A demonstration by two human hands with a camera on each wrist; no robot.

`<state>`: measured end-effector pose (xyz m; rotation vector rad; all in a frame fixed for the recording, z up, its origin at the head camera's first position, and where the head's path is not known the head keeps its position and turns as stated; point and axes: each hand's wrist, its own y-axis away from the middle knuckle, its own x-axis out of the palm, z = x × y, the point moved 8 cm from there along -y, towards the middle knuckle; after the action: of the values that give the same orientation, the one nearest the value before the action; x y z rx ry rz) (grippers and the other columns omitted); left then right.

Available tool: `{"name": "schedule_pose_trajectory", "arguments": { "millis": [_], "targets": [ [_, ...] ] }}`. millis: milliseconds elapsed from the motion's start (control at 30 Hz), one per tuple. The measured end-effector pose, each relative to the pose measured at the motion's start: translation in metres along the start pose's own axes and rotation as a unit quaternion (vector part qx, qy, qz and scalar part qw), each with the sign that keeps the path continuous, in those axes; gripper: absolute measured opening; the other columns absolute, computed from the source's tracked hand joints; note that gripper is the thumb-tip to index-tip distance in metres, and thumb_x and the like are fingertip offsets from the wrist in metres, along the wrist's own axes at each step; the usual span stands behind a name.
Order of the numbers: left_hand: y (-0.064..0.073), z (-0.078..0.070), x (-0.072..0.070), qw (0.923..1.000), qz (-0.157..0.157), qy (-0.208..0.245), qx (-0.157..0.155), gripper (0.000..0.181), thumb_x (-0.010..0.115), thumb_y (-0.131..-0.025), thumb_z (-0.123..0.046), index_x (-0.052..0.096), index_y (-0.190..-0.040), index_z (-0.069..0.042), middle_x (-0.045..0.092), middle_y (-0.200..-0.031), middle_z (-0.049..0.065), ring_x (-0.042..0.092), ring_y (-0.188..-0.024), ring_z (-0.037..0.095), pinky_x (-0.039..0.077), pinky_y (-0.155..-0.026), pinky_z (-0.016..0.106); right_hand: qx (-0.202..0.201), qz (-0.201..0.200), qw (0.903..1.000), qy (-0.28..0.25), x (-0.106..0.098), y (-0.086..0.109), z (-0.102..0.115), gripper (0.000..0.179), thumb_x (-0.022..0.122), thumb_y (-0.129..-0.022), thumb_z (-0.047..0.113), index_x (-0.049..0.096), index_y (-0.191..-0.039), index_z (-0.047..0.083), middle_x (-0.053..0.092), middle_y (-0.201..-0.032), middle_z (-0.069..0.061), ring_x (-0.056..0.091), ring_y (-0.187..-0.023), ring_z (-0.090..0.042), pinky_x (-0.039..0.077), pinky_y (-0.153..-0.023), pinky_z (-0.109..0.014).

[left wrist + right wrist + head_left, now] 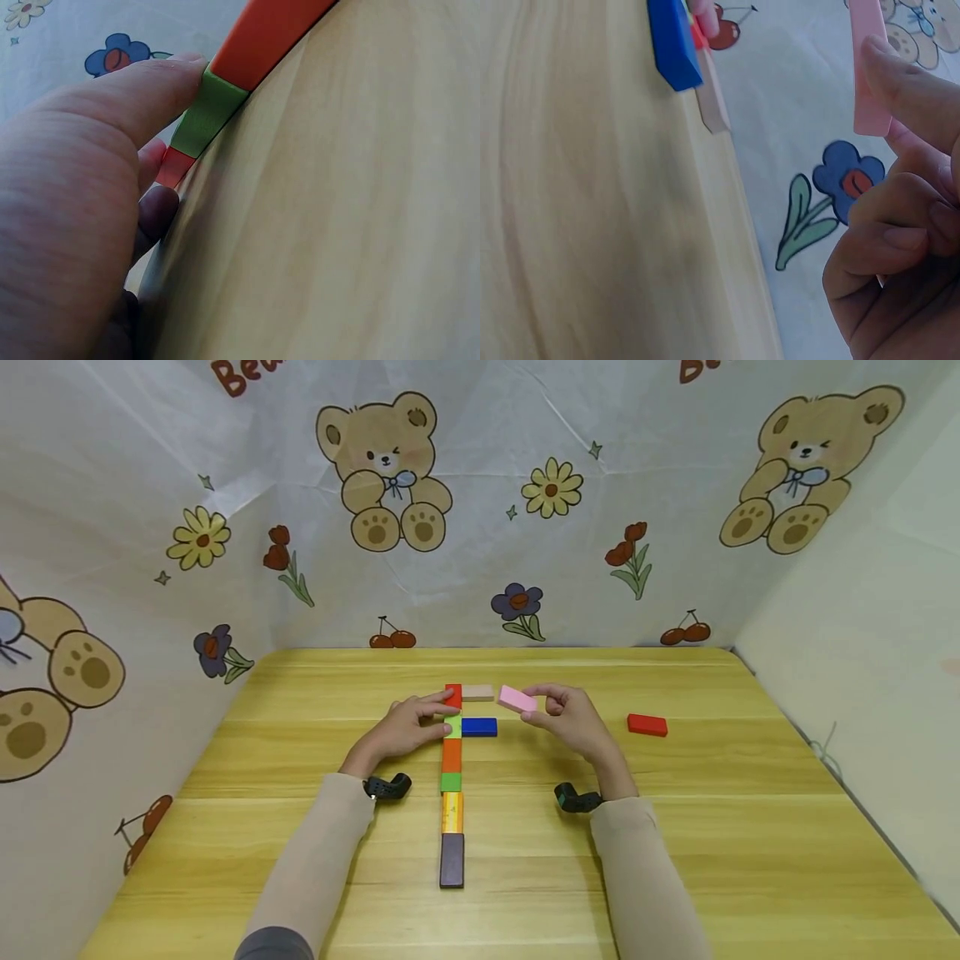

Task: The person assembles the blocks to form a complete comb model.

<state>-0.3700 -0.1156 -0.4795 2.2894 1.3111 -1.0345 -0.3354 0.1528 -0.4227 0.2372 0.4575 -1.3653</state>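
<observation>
My right hand (572,720) pinches a pink block (517,699) between thumb and fingers, raised off the wooden table in the right wrist view. Across the far end of a column of blocks rests my left hand (405,725), its fingertips touching the red block (453,689) and its thumb at the light green block (455,722). The fingers partly cover both. A beige block (477,693) extends right from the red one. Below it, a blue block (480,727) juts right from the light green one. The pink block is just right of the beige block's end.
Nearer me the column continues with an orange block (452,755), a green block (451,782), a yellow block (452,812) and a dark block (452,861). A loose red block (647,725) lies right of my right hand. A bear-printed cloth (465,585) hangs behind the table (750,827).
</observation>
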Motion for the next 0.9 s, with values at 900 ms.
{"name": "schedule_pose_trajectory", "arguments": {
  "millis": [900],
  "targets": [
    [0.0, -0.001, -0.001, 1.0, -0.001, 0.005, -0.005, 0.042, 0.065, -0.095, -0.051, 0.065, -0.134, -0.036, 0.036, -0.16, -0.016, 0.043, -0.141, 0.023, 0.023, -0.103, 0.044, 0.022, 0.111, 0.9931, 0.033, 0.065, 0.01, -0.008, 0.026, 0.082, -0.085, 0.023, 0.074, -0.109, 0.023, 0.037, -0.069, 0.001, 0.034, -0.06, -0.016, 0.029, -0.057, -0.025]
  ]
}}
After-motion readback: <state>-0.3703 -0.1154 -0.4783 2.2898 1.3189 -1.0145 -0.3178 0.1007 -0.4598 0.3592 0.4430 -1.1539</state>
